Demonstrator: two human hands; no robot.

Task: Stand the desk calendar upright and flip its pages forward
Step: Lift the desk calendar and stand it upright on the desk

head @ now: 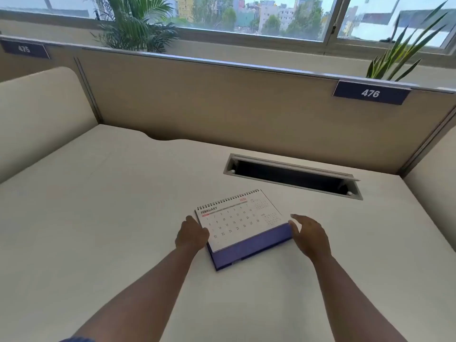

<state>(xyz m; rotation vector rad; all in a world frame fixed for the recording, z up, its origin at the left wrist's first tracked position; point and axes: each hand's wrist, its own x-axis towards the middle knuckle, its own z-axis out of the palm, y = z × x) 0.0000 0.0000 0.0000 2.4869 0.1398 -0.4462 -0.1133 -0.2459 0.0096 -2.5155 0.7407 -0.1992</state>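
Observation:
A spiral-bound desk calendar [238, 222] sits on the pale desk [123, 206], its white FEBRUARY page facing me and a purple base along its near edge. It leans back at a low angle, the wire binding at the far top. My left hand [191, 234] grips the calendar's left edge, fingers curled behind the page. My right hand [309, 234] touches the right end of the purple base with its thumb, the fingers spread apart beside it.
An open cable slot [293, 176] with a raised metal flap is sunk into the desk just behind the calendar. A beige partition [246, 107] with a 476 label [370, 93] closes the back. Plants and windows lie beyond it.

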